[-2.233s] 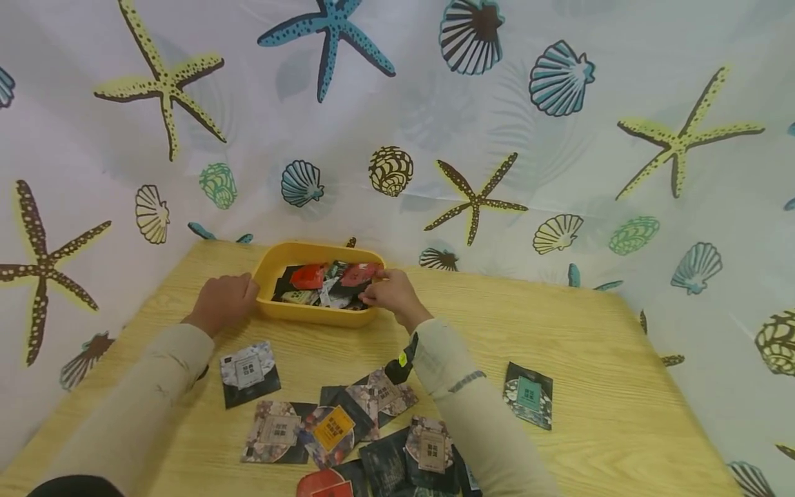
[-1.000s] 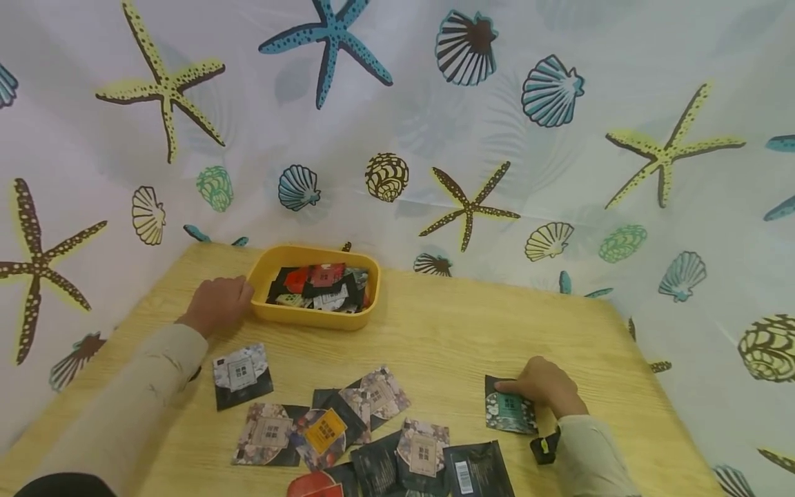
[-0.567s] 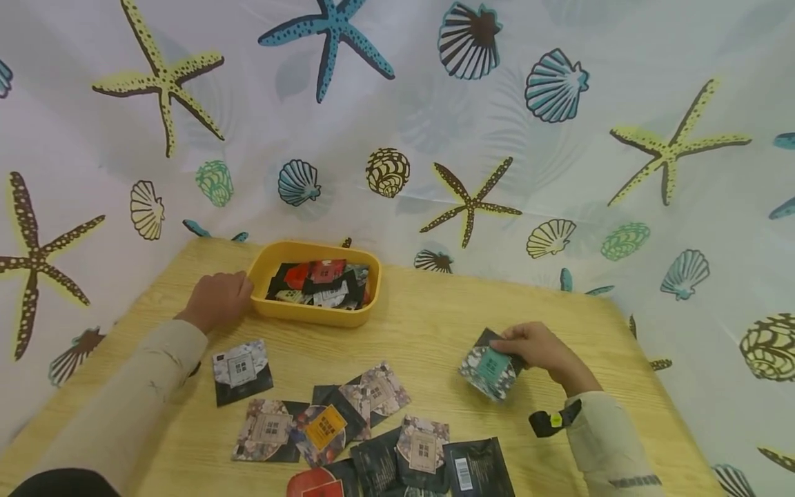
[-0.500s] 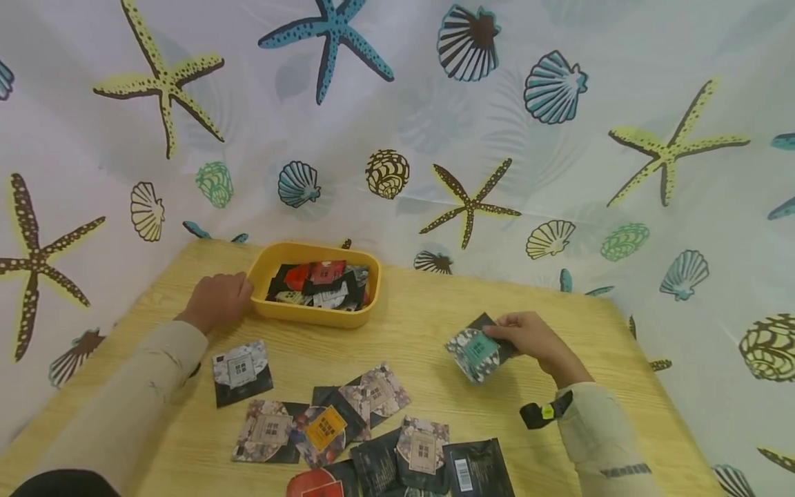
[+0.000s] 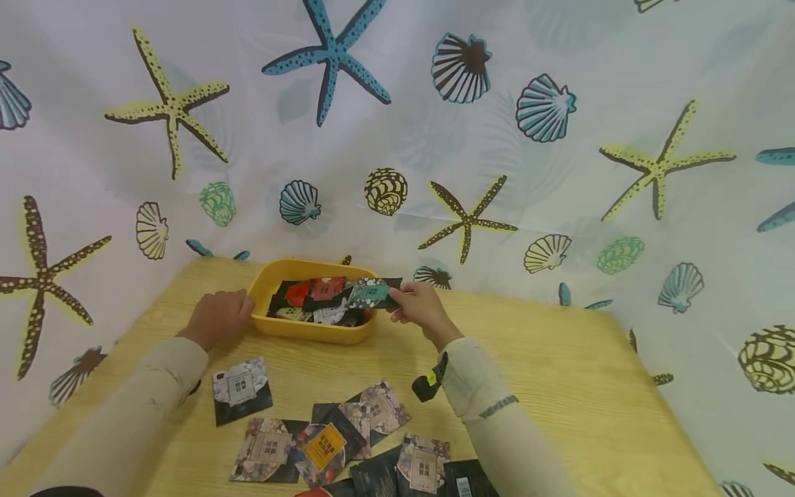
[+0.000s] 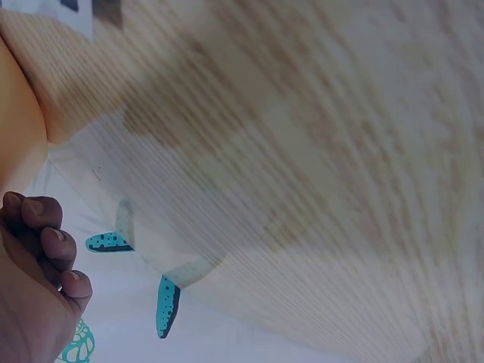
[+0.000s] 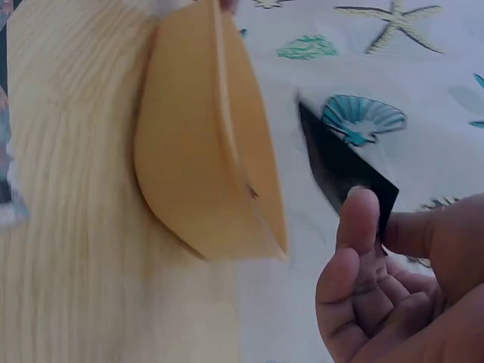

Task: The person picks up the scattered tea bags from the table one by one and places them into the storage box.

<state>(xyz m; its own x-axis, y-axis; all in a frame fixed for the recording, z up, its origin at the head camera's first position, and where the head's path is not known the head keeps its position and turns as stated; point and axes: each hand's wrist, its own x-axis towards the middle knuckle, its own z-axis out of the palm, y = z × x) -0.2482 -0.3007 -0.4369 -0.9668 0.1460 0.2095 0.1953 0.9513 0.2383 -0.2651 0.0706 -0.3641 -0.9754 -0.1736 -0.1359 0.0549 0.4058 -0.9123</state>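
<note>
My left hand [image 5: 217,317] holds the left end of a yellow plastic tub [image 5: 310,332] with curled fingers; its fingertips [image 6: 59,246] show in the left wrist view. Several tea sachets [image 5: 326,288], red, black and white, lie inside. My right hand [image 5: 422,308] pinches the dark end of a black tea sachet with a teal label [image 5: 370,293], its patterned end over the tub's right side. The right wrist view shows this sachet's black back [image 7: 344,162] between thumb and fingers, above the tub's rim and apart from it.
On the wood-grain table [image 5: 559,386], several sachets overlap in front of the tub, including an orange-labelled one [image 5: 324,445] and one with a beige label [image 5: 424,466]. A grey-labelled sachet [image 5: 241,390] lies alone at left. A shell-and-starfish cloth [image 5: 348,138] hangs behind the table.
My right hand let go of a red-labelled sachet in the tub, took the teal-labelled one from the table's right and carried it left over the tub. My left hand stayed at the tub.
</note>
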